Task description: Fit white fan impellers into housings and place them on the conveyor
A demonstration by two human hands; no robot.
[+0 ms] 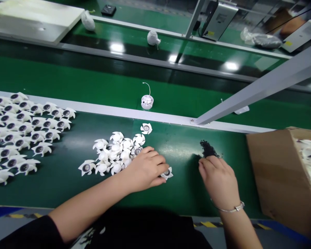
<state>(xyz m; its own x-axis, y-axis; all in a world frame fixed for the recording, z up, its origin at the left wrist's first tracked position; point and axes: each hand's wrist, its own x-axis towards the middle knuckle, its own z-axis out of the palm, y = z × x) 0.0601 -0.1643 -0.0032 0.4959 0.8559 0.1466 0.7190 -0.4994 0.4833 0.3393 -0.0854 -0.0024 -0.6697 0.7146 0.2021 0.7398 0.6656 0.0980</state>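
Note:
My left hand (145,169) lies on the green belt with its fingertips closed over a white plastic fan impeller (167,173), which shows a dark hub. Behind that hand is a loose heap of similar impellers (116,152). My right hand (217,178) has its fingers drawn together at the near edge of a small pile of black granules (208,148), and I cannot see whether any lie between the fingers. Further left, many impellers with dark hubs (23,138) lie in rough rows.
A cardboard box of white parts (280,176) stands at the right edge of the belt. A grey rail (145,116) divides this belt from a further one holding a white fan housing with a wire (147,102). A grey diagonal beam (259,83) crosses above the right side.

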